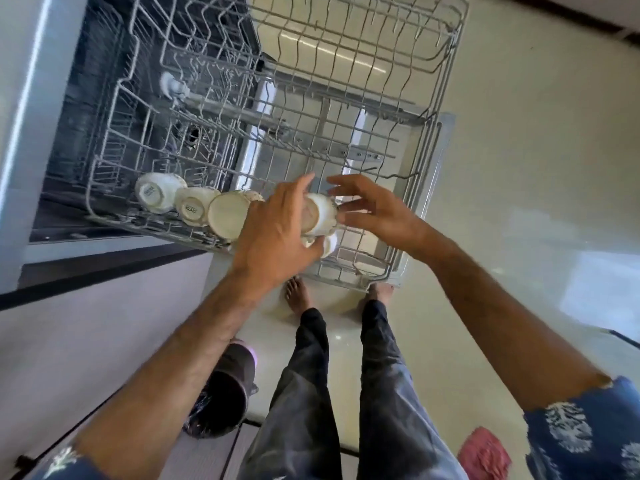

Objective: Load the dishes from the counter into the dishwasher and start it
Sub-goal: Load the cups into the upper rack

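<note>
Rack: upper rack (pixel 408 140) of the dishwasher (pixel 104 81) pulled out over the open door; mostly bare wire.
Loaded so far: three white cups lie upside down in a row along the near edge of the rack. First cup (pixel 157 194) farthest in, second cup (pixel 194 206) next, third cup (pixel 228 216) touching the left hand.
Cup in hand: a fourth white cup (pixel 320 213), bottom toward the camera, held low over the rack just beside the row, going in as the next in line. Whether it already rests on the wire cannot be told.
Under it: another white piece (pixel 329 244) shows just below the held cup, partly hidden by the hand; what it is cannot be told.
Left hand: left hand (pixel 273 237) over the cup, fingers curled round its near side, thumb below.
Right hand: right hand (pixel 377 213) at the cup's far side, fingers spread and mostly straight, tips at the cup's wall, steadying and not clamped.
Progress (judgement): early. One short row of cups, most of the rack free.
Left to do: seat this cup, fetch whatever remains on the surface (out of view), slide the rack in, shut the door, start the machine.
Floor: a dark bin (pixel 221 393) stands by the person's legs.
</note>
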{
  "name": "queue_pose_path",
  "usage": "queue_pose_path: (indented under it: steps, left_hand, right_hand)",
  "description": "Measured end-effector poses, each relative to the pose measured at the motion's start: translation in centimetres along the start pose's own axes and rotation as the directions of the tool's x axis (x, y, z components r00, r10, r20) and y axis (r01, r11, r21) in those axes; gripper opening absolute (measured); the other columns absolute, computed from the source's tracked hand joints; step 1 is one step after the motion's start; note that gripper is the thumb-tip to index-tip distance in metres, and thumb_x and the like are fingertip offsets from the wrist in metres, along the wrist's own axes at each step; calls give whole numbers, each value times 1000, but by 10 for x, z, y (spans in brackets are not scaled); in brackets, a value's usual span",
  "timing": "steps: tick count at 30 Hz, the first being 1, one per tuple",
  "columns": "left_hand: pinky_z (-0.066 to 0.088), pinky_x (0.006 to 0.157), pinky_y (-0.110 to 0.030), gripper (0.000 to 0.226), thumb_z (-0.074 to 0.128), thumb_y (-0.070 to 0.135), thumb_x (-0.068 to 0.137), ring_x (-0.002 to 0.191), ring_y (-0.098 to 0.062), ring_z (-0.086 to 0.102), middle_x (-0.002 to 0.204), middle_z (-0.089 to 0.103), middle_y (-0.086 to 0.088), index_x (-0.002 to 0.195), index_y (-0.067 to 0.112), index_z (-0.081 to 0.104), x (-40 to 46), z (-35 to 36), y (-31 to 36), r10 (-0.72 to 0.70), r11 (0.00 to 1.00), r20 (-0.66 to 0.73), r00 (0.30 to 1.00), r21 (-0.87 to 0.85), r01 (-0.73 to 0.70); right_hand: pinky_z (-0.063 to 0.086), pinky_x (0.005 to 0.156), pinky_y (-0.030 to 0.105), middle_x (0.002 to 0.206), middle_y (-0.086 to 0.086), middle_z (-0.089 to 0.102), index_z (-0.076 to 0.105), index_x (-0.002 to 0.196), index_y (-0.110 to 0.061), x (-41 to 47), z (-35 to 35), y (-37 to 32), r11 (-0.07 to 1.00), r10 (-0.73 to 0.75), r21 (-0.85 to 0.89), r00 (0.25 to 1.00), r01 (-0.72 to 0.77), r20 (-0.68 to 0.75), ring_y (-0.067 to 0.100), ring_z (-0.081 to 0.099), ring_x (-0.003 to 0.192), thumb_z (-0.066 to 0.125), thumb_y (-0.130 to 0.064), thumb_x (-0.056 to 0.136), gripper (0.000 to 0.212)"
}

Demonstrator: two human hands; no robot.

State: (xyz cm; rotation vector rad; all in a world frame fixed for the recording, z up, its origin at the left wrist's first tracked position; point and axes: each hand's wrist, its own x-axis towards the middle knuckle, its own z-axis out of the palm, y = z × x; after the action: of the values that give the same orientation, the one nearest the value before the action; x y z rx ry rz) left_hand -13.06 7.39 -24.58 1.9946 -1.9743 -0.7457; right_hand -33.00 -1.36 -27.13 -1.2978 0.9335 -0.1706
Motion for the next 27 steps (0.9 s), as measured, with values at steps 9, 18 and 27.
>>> queue_pose_path:
  steps: [9, 18, 27]
  left_hand:
    - [44, 99, -41, 118, 83, 43, 76, 117, -24, 58, 136, 58, -8, 159, 20, 4, 18, 15, 40, 102, 994, 132, 986, -48, -97]
    - [43, 92, -47, 46, 62, 24, 93, 120, -26, 56, 134, 57, -2, 138, 19, 53, 13, 24, -22, 130, 953, 344, 930, 217, -213]
    - [33, 106, -45, 46, 59, 34, 95, 121, -19, 54, 132, 57, 6, 139, 28, 48, 17, 34, -17, 101, 924, 411, 906, 299, -238]
  right_hand:
    - [55, 89, 29, 115, -2, 64, 60, 121, -25, -20, -24, -10, 988, 151, 18, 988, -151, -16, 10, 63, 103, 79, -32, 82, 44]
    - [44, 88, 35, 127, 4, 50, 44, 129, -19, -19, -7, 14, 843, 139, -528, 990, -101, 34, 22, 53, 108, 80, -39, 79, 64]
    - [48, 88, 42, 125, 11, 52, 39, 127, -10, -1, 16, 25, 762, 277, -614, 961, -206, 21, 31, 56, 109, 77, -27, 83, 61]
